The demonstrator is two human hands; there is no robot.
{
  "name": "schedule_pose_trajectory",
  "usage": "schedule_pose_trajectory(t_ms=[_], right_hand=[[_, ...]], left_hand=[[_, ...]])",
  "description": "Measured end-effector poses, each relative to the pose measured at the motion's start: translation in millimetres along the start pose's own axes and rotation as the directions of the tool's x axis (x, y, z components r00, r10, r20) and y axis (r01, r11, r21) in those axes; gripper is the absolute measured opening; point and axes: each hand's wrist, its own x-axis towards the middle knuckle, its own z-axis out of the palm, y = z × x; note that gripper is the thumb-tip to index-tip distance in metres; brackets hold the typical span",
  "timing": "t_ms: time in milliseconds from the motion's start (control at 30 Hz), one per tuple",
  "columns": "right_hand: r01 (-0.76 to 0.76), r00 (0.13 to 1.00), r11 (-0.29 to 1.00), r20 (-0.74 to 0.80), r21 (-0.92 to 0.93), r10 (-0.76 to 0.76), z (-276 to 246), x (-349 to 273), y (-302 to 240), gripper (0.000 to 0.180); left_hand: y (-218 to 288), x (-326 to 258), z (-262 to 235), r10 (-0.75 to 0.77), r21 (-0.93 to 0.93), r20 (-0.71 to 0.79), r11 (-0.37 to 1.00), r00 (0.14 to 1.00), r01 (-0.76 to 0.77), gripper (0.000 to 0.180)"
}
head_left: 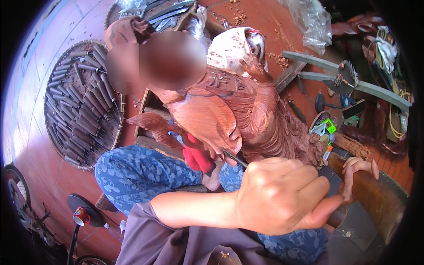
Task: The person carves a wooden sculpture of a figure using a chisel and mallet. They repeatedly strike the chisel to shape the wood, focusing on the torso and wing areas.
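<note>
My left hand [282, 198] is a fist around a chisel; its grip is hidden inside my fingers. The dark metal shaft of the chisel [236, 159] reaches up and left to the lower edge of a reddish-brown wood carving [207, 117]. This carving is a robed figure with cut folds and ridges, lying tilted before me; a blurred patch hides its upper end. At the right, my right hand [358, 170] has its fingers curled over a thick, smooth brown wooden mallet [375, 194]. Most of that palm is out of sight.
A round woven basket [118, 132] full of wooden-handled chisels [81, 104] stands left. Another basket [108, 17] holds flat metal tools at the back. Right of the carving are a grey metal clamp [380, 88] and a small green device [329, 126]. A red cup [81, 216] sits lower left.
</note>
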Motion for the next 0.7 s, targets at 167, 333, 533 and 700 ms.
schedule_pose_trajectory(t_ms=[167,333,533,700], right_hand=[[0.104,0.984,0.811,0.176,-0.575,-0.002,-40.5,-11.8,-3.5,0.056],[-0.057,0.998,0.809,-0.039,-0.585,0.042,-17.3,-1.4,-16.4,0.05],[-0.032,0.999,0.877,0.01,-0.479,0.042,-30.8,-6.2,-9.3,0.048],[0.153,0.986,0.816,0.142,-0.558,-0.088,-20.7,6.4,-1.7,0.055]], left_hand=[[-3.2,-2.1,-3.6,0.011,-0.064,-0.073,0.998,0.997,-0.016,0.023],[-1.6,-4.8,-3.4,-0.008,-0.114,-0.118,0.993,0.993,-0.006,0.02],[-2.7,-4.6,-1.9,-0.006,-0.134,-0.142,0.991,0.99,-0.013,0.02],[-3.8,-3.4,-1.4,0.007,-0.101,-0.114,0.995,0.993,-0.019,0.021]])
